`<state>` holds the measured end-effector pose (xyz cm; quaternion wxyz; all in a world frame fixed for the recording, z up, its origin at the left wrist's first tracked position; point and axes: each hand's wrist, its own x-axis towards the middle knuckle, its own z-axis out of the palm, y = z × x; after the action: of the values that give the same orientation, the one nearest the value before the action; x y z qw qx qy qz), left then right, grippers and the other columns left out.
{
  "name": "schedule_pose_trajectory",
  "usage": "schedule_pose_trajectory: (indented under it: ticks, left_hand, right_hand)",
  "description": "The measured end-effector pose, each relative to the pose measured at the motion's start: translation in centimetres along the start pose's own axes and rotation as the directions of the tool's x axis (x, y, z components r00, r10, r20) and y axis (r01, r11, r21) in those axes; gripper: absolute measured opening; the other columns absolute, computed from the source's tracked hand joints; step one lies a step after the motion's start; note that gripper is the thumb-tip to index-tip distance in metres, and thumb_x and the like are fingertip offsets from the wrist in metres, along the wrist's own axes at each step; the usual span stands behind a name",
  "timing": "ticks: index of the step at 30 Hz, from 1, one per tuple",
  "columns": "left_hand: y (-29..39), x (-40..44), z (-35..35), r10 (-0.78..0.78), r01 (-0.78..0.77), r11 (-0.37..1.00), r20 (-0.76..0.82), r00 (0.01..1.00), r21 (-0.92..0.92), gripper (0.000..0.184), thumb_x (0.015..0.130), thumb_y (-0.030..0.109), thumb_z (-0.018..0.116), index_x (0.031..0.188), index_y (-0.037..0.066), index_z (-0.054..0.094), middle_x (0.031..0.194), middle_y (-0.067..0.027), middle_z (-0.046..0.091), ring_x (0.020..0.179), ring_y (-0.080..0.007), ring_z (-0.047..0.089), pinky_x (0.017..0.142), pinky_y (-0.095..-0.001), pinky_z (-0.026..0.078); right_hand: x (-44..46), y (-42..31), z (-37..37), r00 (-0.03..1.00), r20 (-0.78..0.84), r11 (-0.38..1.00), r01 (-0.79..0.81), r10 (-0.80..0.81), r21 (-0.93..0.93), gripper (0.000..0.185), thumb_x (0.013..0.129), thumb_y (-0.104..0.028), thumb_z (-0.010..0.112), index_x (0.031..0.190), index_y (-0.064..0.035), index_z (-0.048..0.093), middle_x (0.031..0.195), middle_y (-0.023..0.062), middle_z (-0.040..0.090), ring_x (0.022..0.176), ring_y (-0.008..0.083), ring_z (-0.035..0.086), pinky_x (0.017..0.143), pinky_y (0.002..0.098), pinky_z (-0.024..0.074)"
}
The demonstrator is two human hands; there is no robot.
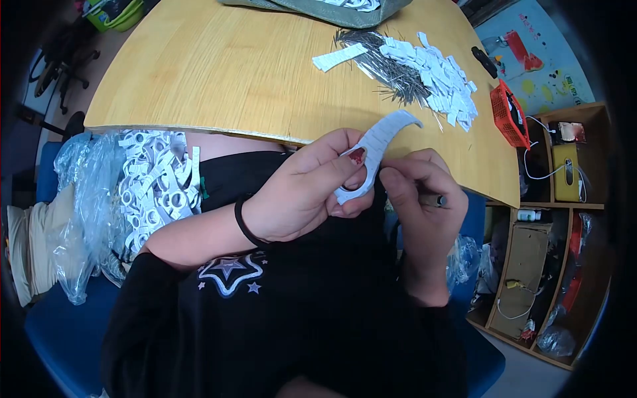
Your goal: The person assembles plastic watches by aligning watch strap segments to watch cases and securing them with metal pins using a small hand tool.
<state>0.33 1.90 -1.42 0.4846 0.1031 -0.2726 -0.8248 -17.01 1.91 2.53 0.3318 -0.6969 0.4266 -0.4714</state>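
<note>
A white ribbed strap with a ring-shaped end (pixel 383 140) is gripped in my left hand (pixel 308 176), its free end curving up to the right over the table edge. My left fingers pass behind and through the ring, and the thumb presses on its front. My right hand (pixel 428 205) is close beside the strap's right edge, thumb and forefinger pinched together. Whatever that pinch holds is too small to make out. A small dark, round-ended thing (pixel 441 200) shows among the curled right fingers.
On the wooden table (pixel 219 73) lie a heap of thin dark metal pins (pixel 391 69) and a pile of white strips (pixel 441 79). A grey-green bag (pixel 318 12) is at the far edge, a red basket (pixel 508 114) at right. Ringed white straps (pixel 156 186) fill a plastic bag at left.
</note>
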Motion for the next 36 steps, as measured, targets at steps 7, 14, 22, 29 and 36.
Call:
schedule_pose_trajectory:
  ticks: [7, 14, 22, 29, 36]
  left_hand:
    - [-0.3, 0.0, -0.3, 0.047, -0.052, 0.990, 0.038, 0.998, 0.131, 0.027, 0.105, 0.024, 0.042, 0.122, 0.002, 0.043, 0.085, -0.0027, 0.049, 0.068, -0.0100, 0.046, 0.060, -0.0234, 0.035]
    - [0.3, -0.3, -0.4, 0.209, -0.198, 0.646, 0.079, 0.975, 0.737, 0.023, 0.106, 0.020, 0.040, 0.119, 0.001, 0.042, 0.087, -0.0034, 0.051, 0.070, -0.0074, 0.046, 0.065, -0.0222, 0.039]
    - [0.5, -0.3, -0.4, 0.180, -0.167, 0.663, 0.060, 0.982, 0.730, 0.019, 0.103, 0.012, 0.042, 0.118, 0.000, 0.045, 0.083, -0.0053, 0.054, 0.067, -0.0086, 0.051, 0.063, -0.0234, 0.044]
    - [0.5, -0.3, 0.1, 0.127, -0.164, 0.690, 0.106, 0.986, 0.705, 0.023, 0.106, 0.017, 0.039, 0.123, 0.002, 0.039, 0.085, -0.0021, 0.049, 0.069, -0.0067, 0.045, 0.063, -0.0208, 0.039]
    - [-0.1, -0.1, -0.1, -0.299, 0.326, 0.862, 0.130, 0.945, -0.388, 0.019, 0.106, 0.021, 0.039, 0.108, 0.003, 0.046, 0.076, -0.0008, 0.045, 0.061, -0.0088, 0.042, 0.056, -0.0227, 0.035]
  right_hand:
    - [-0.2, 0.2, 0.0, 1.000, 0.000, 1.000, 0.014, -0.014, 0.003, 0.013, 0.081, 0.002, 0.076, 0.093, 0.0024, 0.073, 0.079, 0.0022, 0.060, 0.063, 0.0046, 0.048, 0.057, 0.0191, 0.0347]
    - [-0.4, -0.4, -0.2, 0.997, 0.046, 0.974, 0.062, -0.054, -0.218, 0.011, 0.082, -0.001, 0.076, 0.092, 0.0011, 0.072, 0.079, 0.0020, 0.060, 0.065, 0.0043, 0.052, 0.058, 0.0195, 0.0393]
    - [-0.7, -0.2, 0.1, 0.980, 0.036, 0.962, -0.199, 0.195, 0.185, 0.012, 0.082, 0.000, 0.077, 0.089, 0.0022, 0.067, 0.074, -0.0017, 0.062, 0.062, 0.0011, 0.047, 0.056, 0.0175, 0.0354]
    - [-0.7, 0.7, -0.3, 0.982, -0.002, 0.968, 0.185, -0.188, -0.169, 0.012, 0.079, 0.001, 0.078, 0.081, 0.0021, 0.067, 0.072, 0.0021, 0.061, 0.058, 0.0015, 0.045, 0.051, 0.0183, 0.0318]
    - [0.9, -1.6, -0.1, 1.000, 0.010, 0.944, -0.030, 0.028, 0.328, 0.020, 0.094, -0.016, 0.063, 0.080, -0.0060, 0.053, 0.060, -0.0001, 0.045, 0.050, 0.0091, 0.037, 0.057, 0.0237, 0.0345]
